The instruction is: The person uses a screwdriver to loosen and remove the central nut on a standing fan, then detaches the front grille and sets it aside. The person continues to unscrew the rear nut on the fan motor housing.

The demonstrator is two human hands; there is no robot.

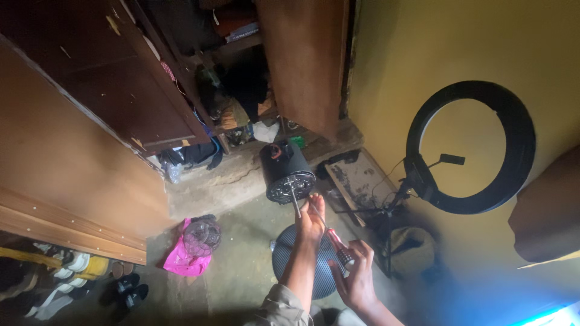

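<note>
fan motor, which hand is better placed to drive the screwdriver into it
Right, probably. The right hand already grips the red-handled screwdriver, whose shaft points up toward the fan motor. The left hand is up at the motor's shaft, better placed for steadying it.

Floor (241, 265) was bare grey concrete, pretty scuffed. A round dark fan grille (290, 247) lay flat on it, and off to the side a pink bag (178, 261) with a wire mesh piece (202, 236) sitting on top. Shoes and sandals (72, 284) were lined up along the wooden edge, and the ring light stand (386, 229) stood near the wall.
</note>
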